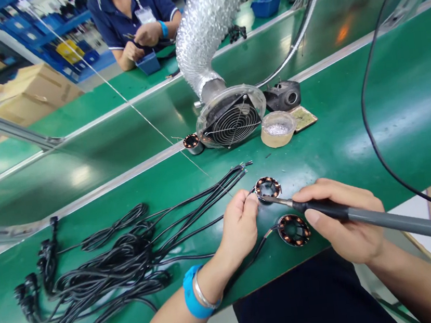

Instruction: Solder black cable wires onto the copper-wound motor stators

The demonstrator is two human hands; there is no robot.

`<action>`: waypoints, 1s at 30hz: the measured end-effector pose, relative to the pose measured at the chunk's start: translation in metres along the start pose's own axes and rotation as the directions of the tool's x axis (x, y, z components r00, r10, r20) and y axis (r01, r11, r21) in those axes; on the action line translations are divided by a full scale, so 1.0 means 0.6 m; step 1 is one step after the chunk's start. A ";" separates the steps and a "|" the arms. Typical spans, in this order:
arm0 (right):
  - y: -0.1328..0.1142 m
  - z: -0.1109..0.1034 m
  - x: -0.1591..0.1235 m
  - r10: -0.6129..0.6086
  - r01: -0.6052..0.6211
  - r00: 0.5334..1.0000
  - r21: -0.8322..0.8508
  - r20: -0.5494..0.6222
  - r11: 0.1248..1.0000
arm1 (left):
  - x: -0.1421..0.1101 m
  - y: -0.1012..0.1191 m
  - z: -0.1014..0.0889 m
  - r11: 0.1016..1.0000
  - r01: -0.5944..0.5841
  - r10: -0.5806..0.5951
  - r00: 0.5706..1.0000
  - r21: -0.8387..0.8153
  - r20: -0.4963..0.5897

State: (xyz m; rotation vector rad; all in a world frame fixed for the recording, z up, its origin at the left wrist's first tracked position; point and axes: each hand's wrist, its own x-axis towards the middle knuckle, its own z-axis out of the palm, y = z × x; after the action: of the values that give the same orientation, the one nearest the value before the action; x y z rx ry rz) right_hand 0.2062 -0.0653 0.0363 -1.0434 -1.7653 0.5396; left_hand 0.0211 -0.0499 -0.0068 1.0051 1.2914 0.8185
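Observation:
My right hand (340, 219) is closed round a grey soldering iron (383, 220), its tip touching a small copper-wound stator coil (268, 187) on the green bench (391, 124). My left hand (241, 226) is closed in a pinch just left of that coil, apparently on a thin black wire and the solder wire (121, 97) that slants down from the upper left. A second stator coil (293, 229) with a black lead lies between my hands, near the bench's front edge.
A tangle of black cables (106, 264) covers the bench at left. Behind are a fume-extractor fan (232, 120) on a silver duct, a third coil (193, 143), a round container (277, 128) and a black holder (284, 95). Another person (135, 19) works across the conveyor.

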 end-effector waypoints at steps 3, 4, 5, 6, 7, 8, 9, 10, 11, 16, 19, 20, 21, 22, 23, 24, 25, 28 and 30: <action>-0.010 0.001 0.005 -0.058 0.059 0.998 -0.032 0.016 0.998 | 0.000 -0.001 0.000 0.999 -0.033 0.032 0.999 0.020 0.010; -0.013 0.001 0.007 -0.082 0.083 0.996 -0.046 0.026 0.995 | 0.000 -0.001 0.000 0.999 -0.036 0.035 0.999 0.023 0.013; -0.015 0.002 0.009 -0.105 0.107 0.994 -0.059 0.037 0.993 | -0.001 -0.001 -0.001 0.999 -0.038 0.037 0.999 0.025 0.017; -0.017 0.002 0.010 -0.123 0.126 0.991 -0.069 0.045 0.990 | -0.001 -0.001 -0.001 0.999 -0.040 0.039 0.999 0.026 0.019; -0.018 0.003 0.011 -0.137 0.140 0.989 -0.074 0.046 0.987 | -0.001 -0.002 -0.001 0.999 -0.042 0.041 0.999 0.028 0.020; -0.018 0.003 0.011 -0.145 0.149 0.988 -0.076 0.048 0.986 | -0.001 -0.002 -0.001 0.999 -0.045 0.044 0.999 0.029 0.020; -0.018 0.003 0.010 -0.146 0.149 0.988 -0.074 0.053 0.986 | -0.001 -0.002 -0.002 0.998 -0.047 0.047 0.999 0.030 0.018; -0.018 0.002 0.009 -0.142 0.146 0.988 -0.070 0.055 0.987 | -0.001 -0.002 -0.002 0.998 -0.048 0.048 0.999 0.032 0.017; -0.017 0.001 0.008 -0.133 0.136 0.990 -0.067 0.047 0.988 | -0.001 -0.002 -0.002 0.998 -0.048 0.047 0.999 0.033 0.014; -0.005 -0.005 0.001 -0.082 0.080 0.995 -0.040 -0.049 0.996 | 0.000 -0.001 -0.002 0.998 -0.040 0.039 0.999 0.040 0.011; 0.003 -0.006 -0.001 -0.089 0.087 0.993 -0.027 -0.075 0.996 | -0.001 -0.001 -0.002 0.998 -0.041 0.040 0.999 0.046 0.007; 0.003 -0.005 0.000 -0.089 0.087 0.993 -0.024 -0.079 0.996 | -0.001 -0.001 -0.003 0.998 -0.043 0.043 0.999 0.049 0.006; 0.003 -0.005 0.001 -0.089 0.088 0.993 -0.017 -0.076 0.996 | -0.001 -0.001 -0.003 0.998 -0.047 0.047 0.999 0.052 0.008; 0.002 -0.005 0.002 -0.088 0.088 0.994 -0.011 -0.067 0.996 | -0.001 -0.002 -0.003 0.997 -0.052 0.052 0.999 0.054 0.009; 0.000 -0.005 0.003 -0.087 0.087 0.995 -0.008 -0.050 0.996 | -0.001 -0.003 -0.002 0.997 -0.058 0.057 0.998 0.056 0.010; -0.003 -0.005 0.005 -0.088 0.088 0.996 -0.008 -0.030 0.996 | -0.001 -0.004 -0.002 0.996 -0.064 0.063 0.998 0.057 0.011; -0.006 -0.005 0.007 -0.091 0.090 0.996 -0.009 -0.009 0.996 | 0.000 -0.005 -0.002 0.996 -0.069 0.069 0.998 0.057 0.010; -0.014 -0.004 0.012 -0.106 0.107 0.994 -0.028 0.041 0.994 | 0.001 -0.007 -0.002 0.995 -0.079 0.078 0.997 0.058 0.008; -0.015 -0.002 0.012 -0.119 0.122 0.991 -0.044 0.061 0.992 | 0.002 -0.007 -0.001 0.995 -0.079 0.079 0.997 0.058 0.009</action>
State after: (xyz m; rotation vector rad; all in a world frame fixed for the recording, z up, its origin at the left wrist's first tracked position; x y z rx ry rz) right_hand 0.2026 -0.0641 0.0473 -0.9546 -1.8870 0.4583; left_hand 0.0201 -0.0505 -0.0113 1.1106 1.2828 0.8405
